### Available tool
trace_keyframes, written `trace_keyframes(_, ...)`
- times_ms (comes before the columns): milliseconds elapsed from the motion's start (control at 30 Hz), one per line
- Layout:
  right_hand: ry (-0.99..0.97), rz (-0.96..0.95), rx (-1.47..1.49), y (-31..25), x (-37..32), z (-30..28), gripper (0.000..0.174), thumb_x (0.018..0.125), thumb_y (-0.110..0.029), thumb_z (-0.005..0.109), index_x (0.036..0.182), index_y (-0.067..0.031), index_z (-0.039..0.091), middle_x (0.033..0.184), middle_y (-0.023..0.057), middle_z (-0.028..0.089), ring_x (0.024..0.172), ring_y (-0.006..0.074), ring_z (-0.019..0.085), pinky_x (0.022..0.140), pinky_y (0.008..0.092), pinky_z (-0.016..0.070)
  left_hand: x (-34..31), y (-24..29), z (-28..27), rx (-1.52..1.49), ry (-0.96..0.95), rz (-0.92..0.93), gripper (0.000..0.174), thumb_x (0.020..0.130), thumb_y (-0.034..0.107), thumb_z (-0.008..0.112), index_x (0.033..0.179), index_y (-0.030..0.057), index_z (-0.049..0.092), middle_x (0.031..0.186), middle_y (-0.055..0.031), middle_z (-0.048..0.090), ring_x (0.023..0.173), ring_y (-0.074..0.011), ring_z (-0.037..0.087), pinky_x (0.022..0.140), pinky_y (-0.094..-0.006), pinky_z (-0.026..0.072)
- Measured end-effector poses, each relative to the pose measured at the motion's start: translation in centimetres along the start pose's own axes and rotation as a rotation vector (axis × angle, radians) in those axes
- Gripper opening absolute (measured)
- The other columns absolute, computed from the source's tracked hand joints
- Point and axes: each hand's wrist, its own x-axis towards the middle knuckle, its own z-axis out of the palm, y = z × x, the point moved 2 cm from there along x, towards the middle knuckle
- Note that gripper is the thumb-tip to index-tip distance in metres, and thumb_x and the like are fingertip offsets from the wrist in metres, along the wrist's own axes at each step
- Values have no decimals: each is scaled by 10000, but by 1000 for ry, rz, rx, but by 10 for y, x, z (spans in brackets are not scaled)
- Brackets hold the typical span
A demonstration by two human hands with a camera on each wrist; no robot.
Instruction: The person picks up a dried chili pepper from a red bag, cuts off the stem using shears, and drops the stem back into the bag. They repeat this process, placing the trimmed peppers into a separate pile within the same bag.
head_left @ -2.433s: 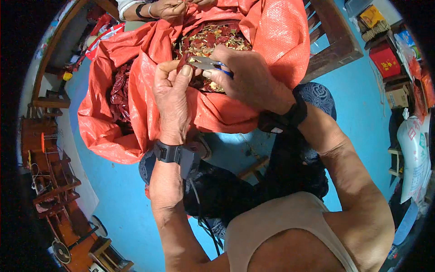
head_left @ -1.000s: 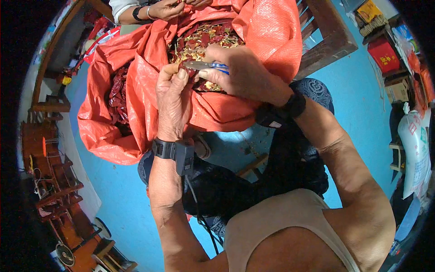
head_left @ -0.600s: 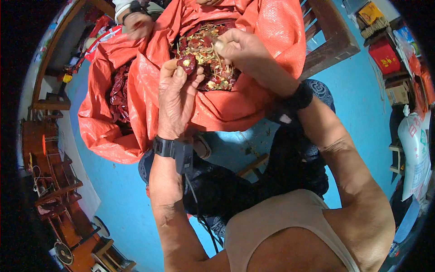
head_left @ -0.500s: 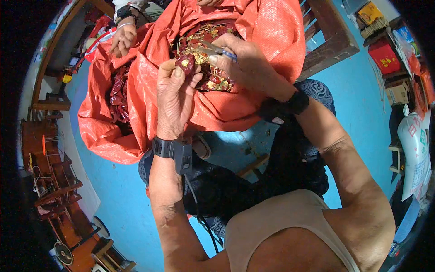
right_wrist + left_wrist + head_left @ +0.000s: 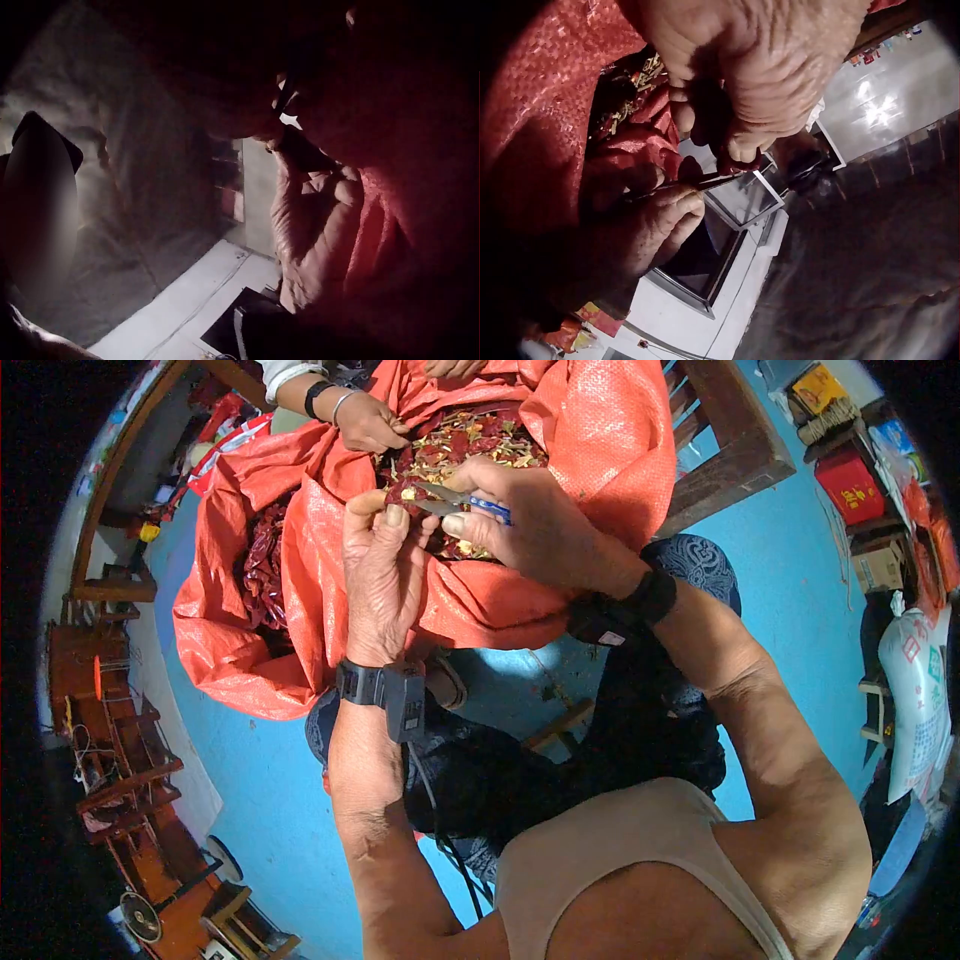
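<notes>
My left hand (image 5: 380, 580) pinches a dark red dried chili pepper (image 5: 399, 493) between thumb and fingers, over the near left rim of an orange-red woven sack (image 5: 490, 610). My right hand (image 5: 550, 525) grips small blue-handled scissors (image 5: 490, 509), their blades parted and right at the pepper. Beneath the hands the sack holds a heap of cut red pepper pieces, pale seeds and stems (image 5: 475, 445). In the left wrist view the left hand (image 5: 757, 67) hides much of the pepper. The right wrist view is dark, with the left hand (image 5: 315, 225) partly lit.
Another sack opening on the left holds whole dark red peppers (image 5: 264, 570). Across the sacks, another person's hand (image 5: 368, 422) reaches to the heap's edge. A wooden frame (image 5: 740, 460) stands at the right. A white sack (image 5: 915, 690) leans farther right on the blue floor (image 5: 270, 790).
My right hand has come back from over the heap, bringing the scissors to the pepper. The left hand stays nearly still. The other person's hand has moved from the left sack to the heap.
</notes>
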Motion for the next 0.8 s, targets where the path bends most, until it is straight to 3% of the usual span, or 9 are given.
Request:
trace_keyframes(367,55,-72,-222,4,1,2,203,777,-187,602,831,-25,493,666,176,537,642,379,547,542,412,429,0,-5,-5,50,61,-106,153,858,102,559,1003,78,516,941,-37,588,848,-141,573,754,-273,492)
trace_keyframes(467,99,-135,-259,4,1,4,230,792,-256,574,793,-42,488,617,170,550,612,337,592,496,418,453,0,-1,-2,74,55,-130,137,860,105,555,989,68,528,936,-38,588,825,-142,575,711,-267,490)
trace_keyframes(533,107,-161,76,4,1,6,217,823,-256,556,815,-46,501,629,109,560,544,249,586,464,356,447,1,4,-3,76,75,-122,128,860,93,553,979,53,526,914,-50,590,791,-154,585,675,-269,494)
trace_keyframes(567,102,-164,77,4,1,6,217,823,-256,556,815,-46,501,629,109,560,544,249,586,464,356,447,3,7,-8,120,140,-112,116,855,94,559,961,52,537,912,-53,591,775,-153,581,656,-259,484)
trace_keyframes(633,136,-136,515,9,2,1,227,844,-259,552,875,-39,505,663,32,543,524,115,518,451,261,415,10,25,-14,163,295,17,87,843,93,572,917,48,562,873,-55,597,731,-149,570,623,-238,463)
trace_keyframes(667,135,-133,518,11,3,-2,227,844,-259,552,875,-39,505,663,32,543,524,115,518,451,261,415,15,44,-27,319,244,107,77,840,88,574,905,49,563,844,-55,603,749,-145,573,653,-249,463)
trace_keyframes(700,156,7,603,16,3,-5,245,846,-262,557,896,-29,500,686,13,529,542,77,485,462,228,399,17,64,-33,559,413,259,77,836,76,576,901,38,560,835,-66,610,735,-136,574,644,-250,463)
trace_keyframes(767,224,151,747,22,9,-8,278,831,-237,580,934,1,481,702,8,523,573,30,454,498,176,379,21,95,-64,936,454,481,143,844,95,569,940,-11,553,891,-99,618,784,-134,580,699,-247,461)
trace_keyframes(800,223,151,747,23,9,-10,278,831,-237,580,934,1,481,702,8,523,573,30,454,498,176,379,20,105,-61,1360,563,504,219,832,103,579,990,-45,546,923,-128,610,846,-166,579,763,-272,451)
